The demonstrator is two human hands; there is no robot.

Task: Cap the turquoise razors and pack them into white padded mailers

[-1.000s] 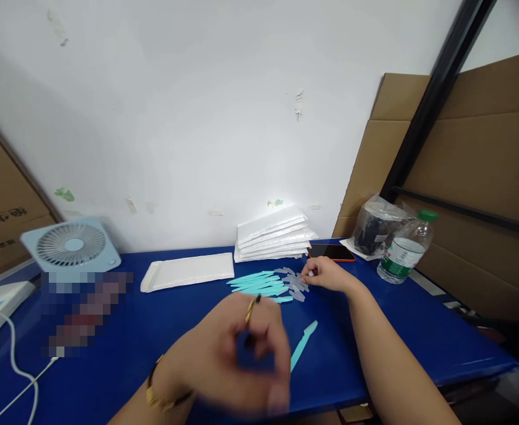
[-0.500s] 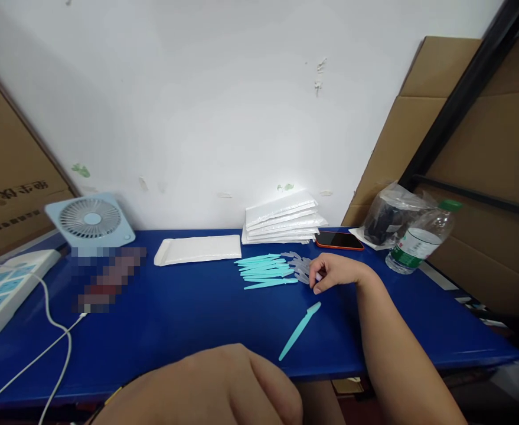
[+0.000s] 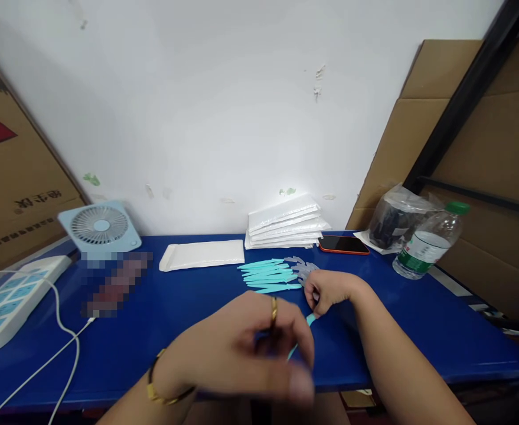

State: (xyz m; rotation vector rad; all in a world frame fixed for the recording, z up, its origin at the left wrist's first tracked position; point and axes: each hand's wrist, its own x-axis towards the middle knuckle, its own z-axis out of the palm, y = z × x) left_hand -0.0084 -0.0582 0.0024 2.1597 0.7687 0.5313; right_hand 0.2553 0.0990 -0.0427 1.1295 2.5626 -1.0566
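Thumb and fingers of my left hand are apart and blurred, with nothing seen between them; it hovers over the front of the blue table, partly covering a single turquoise stick. My right hand pinches down at the upper end of that stick, its fingertips closed; whatever small piece they hold is hidden. Just beyond lies a pile of turquoise sticks side by side. Several small translucent pieces lie between that pile and my right hand.
White padded envelopes are stacked by the wall, with one flat envelope to their left. A phone, bagged item and bottle stand right. A fan and power strip are left.
My left hand has risen from the bottom edge over the table and opened. My right hand has moved down from the translucent pieces to the single stick's upper end. The view has shifted slightly.
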